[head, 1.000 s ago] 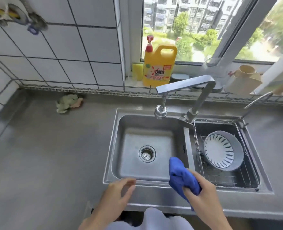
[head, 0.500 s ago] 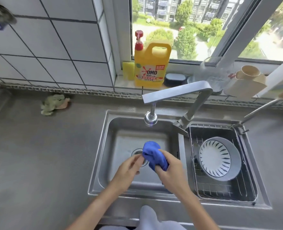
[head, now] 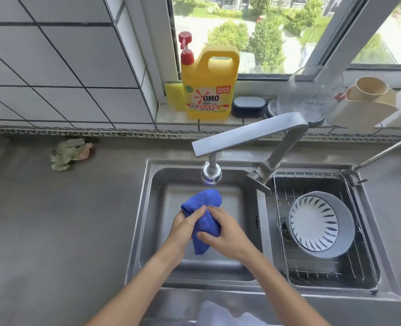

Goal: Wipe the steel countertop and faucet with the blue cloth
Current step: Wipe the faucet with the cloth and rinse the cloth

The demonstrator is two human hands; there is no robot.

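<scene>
In the head view, the blue cloth is held bunched over the sink basin, just below the faucet spout, gripped by both the left hand and the right hand. The cloth is judged soft, light and limp, so it is best gathered into a wad in one palm before the steel bench is wiped.

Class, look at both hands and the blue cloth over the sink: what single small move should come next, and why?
Probably carry the blue cloth out to the steel countertop and start wiping. Both the left hand and right hand grip it bunched under the faucet, no water is visibly running, and no surface is being touched.
</scene>
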